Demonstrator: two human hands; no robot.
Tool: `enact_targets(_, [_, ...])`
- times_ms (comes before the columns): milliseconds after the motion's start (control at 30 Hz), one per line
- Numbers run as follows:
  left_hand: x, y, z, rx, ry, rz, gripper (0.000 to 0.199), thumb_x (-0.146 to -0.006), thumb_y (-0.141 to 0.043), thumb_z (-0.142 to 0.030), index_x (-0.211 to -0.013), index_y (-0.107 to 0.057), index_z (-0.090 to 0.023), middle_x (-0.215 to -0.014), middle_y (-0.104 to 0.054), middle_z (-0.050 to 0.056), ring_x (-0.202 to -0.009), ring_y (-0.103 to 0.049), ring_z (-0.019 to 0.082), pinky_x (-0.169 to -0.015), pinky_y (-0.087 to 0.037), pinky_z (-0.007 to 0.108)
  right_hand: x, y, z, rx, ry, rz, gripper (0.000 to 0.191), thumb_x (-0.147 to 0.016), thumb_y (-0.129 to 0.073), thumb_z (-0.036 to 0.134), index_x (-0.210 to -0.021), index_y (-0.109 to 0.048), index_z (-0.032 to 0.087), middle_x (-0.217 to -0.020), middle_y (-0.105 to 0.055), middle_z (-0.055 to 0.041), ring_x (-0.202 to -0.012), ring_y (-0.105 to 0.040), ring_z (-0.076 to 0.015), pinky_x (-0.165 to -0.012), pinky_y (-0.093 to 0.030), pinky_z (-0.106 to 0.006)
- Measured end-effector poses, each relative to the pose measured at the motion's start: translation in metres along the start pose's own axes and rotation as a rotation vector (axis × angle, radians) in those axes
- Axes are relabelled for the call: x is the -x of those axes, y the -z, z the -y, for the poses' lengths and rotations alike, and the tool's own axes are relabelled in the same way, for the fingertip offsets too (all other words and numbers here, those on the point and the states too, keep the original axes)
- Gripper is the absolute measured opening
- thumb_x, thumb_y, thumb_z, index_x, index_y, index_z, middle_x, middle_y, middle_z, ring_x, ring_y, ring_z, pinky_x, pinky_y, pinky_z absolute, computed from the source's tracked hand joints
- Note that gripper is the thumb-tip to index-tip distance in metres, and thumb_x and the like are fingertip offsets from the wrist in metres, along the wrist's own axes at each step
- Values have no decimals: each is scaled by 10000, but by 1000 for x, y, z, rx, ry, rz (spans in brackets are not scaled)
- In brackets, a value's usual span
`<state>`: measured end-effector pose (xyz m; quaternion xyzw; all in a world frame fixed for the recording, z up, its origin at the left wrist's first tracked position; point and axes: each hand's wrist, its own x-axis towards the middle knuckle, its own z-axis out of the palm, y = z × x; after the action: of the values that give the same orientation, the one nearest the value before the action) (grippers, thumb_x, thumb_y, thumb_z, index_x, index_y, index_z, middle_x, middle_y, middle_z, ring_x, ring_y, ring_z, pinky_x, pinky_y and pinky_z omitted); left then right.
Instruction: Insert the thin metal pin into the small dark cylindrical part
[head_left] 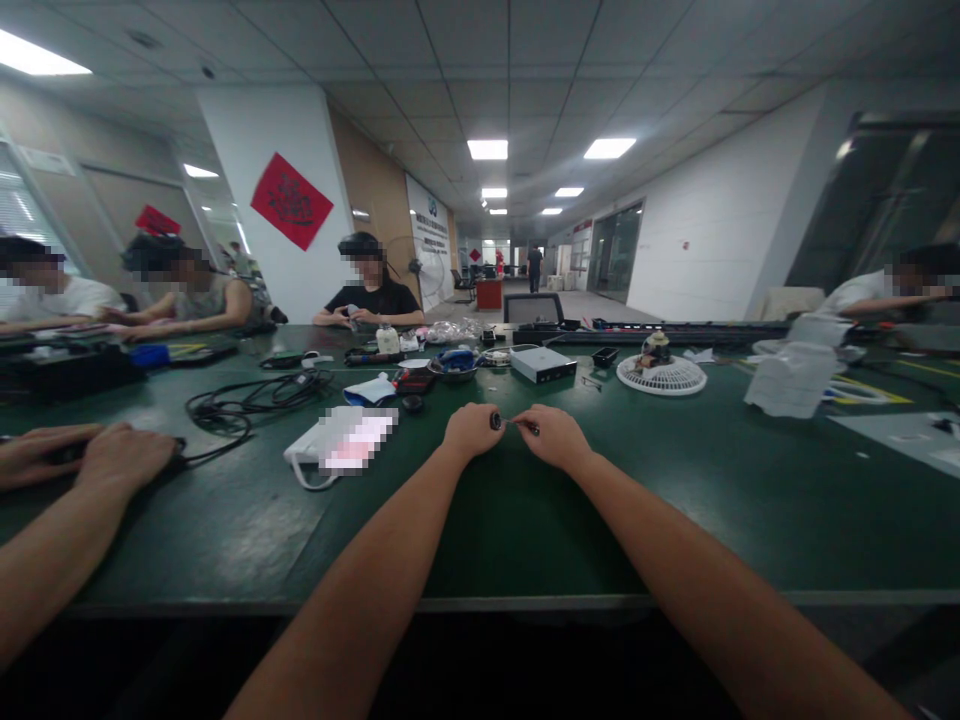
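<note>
Over the middle of the green table, my left hand [472,432] is closed on a small dark round part [496,421], which pokes out at the thumb side. My right hand [555,437], a short gap to the right, pinches a thin tool with a dark handle [533,428]. Its slim metal end points left at the round part; whether the two touch, I cannot tell. Both are too small to name more exactly. Beyond my hands lie a grey metal box [544,364], shaped like a disc drive, and a white fan grille [661,376].
To the left are a white box with a strap [304,440], black cables [225,405] and another person's hands [124,460] on a dark object. A clear plastic bag [791,375] stands at the right. A bowl with blue contents [454,366] sits farther back. Other people sit around the table.
</note>
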<state>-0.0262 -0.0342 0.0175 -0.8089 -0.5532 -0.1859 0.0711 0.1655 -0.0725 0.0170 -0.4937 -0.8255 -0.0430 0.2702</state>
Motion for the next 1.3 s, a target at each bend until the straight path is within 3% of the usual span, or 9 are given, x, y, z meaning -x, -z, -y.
enact_targets(1300, [0, -3, 0, -4, -24, 20, 282, -865, -561, -434, -967, -735, -237, -939, -752, 90, -889, -707, 257, -780, -528, 324, -1, 1, -1, -34, 58, 46, 293, -914, -558, 255, -1130, -755, 262, -1026, -747, -35, -919, -673, -183, -855, -485, -280])
